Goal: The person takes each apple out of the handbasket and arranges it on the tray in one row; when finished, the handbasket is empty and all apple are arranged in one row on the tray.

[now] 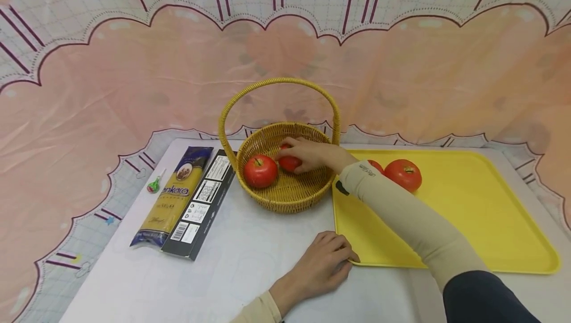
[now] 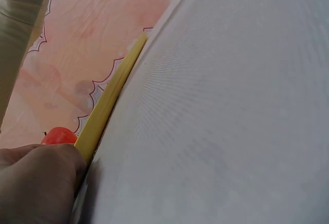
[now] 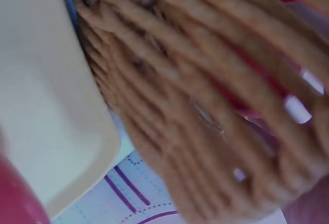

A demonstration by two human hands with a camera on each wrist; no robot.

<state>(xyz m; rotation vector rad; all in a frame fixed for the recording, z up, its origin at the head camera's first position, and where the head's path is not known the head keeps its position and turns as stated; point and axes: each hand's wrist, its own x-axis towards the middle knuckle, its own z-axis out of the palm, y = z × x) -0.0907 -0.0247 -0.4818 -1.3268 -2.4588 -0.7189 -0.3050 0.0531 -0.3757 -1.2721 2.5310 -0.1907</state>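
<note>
My right hand [image 1: 310, 153] reaches into a round wicker basket [image 1: 285, 206], its fingers curled around a small red apple [image 1: 290, 163]. Left of it in the basket lies a larger red apple [image 1: 260, 171]. The right wrist view is blurred and mostly filled by the basket's woven side. With bent fingers, my left hand [image 1: 323, 263] grips the near left corner of a yellow tray [image 1: 482, 204]; the left wrist view shows these fingers at the tray's rim [image 2: 110, 100]. Two red fruits are on the tray, one in plain sight [image 1: 403, 175], the other [image 1: 375, 165] partly behind my right sleeve.
Left of the basket lie a yellow and blue pasta packet [image 1: 178, 189], a black box with white labels [image 1: 202, 204] and a small green-and-red wrapped lollipop [image 1: 153, 185]. The basket's tall handle [image 1: 280, 80] arches over it. A patterned cloth [image 1: 134, 80] hangs behind the white table [image 1: 250, 263].
</note>
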